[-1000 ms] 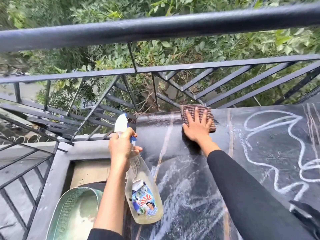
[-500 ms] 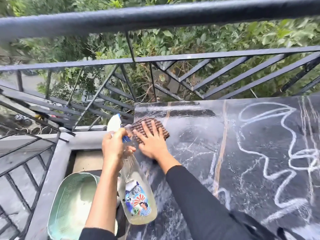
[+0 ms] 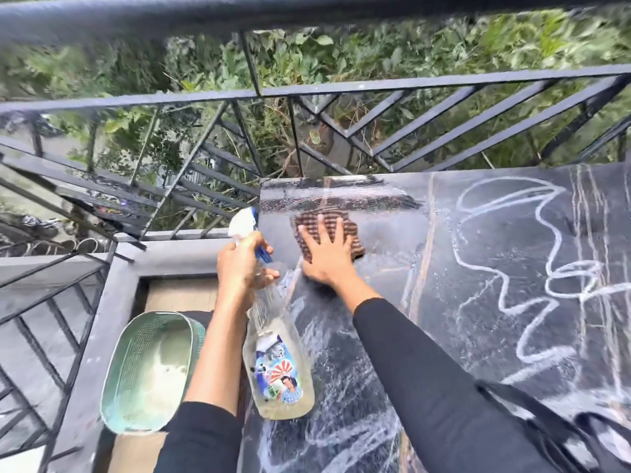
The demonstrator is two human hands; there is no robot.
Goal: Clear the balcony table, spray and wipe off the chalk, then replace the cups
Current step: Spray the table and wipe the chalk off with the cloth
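While the right hand [image 3: 326,256] lies flat with fingers spread, palm down on the brown ribbed cloth [image 3: 326,233], the cloth is pressed against the dark marble table [image 3: 444,268] near its far left corner. The hand grasps nothing; it only bears down on the cloth. The surface around and beyond this hand is wet and glossy. To the right of the hand, well apart from it, white chalk lines [image 3: 532,268] loop across the table; fainter smears lie below the forearm.

The left hand [image 3: 240,268] is clenched around the neck of the spray bottle [image 3: 278,363], just beside the right hand and off the table's left edge. The white nozzle points away from the person; the clear body with its printed label hangs below the hand. Below and to the left of this hand stands a pale green bin [image 3: 146,370]. A black railing [image 3: 341,90] runs beyond both hands.
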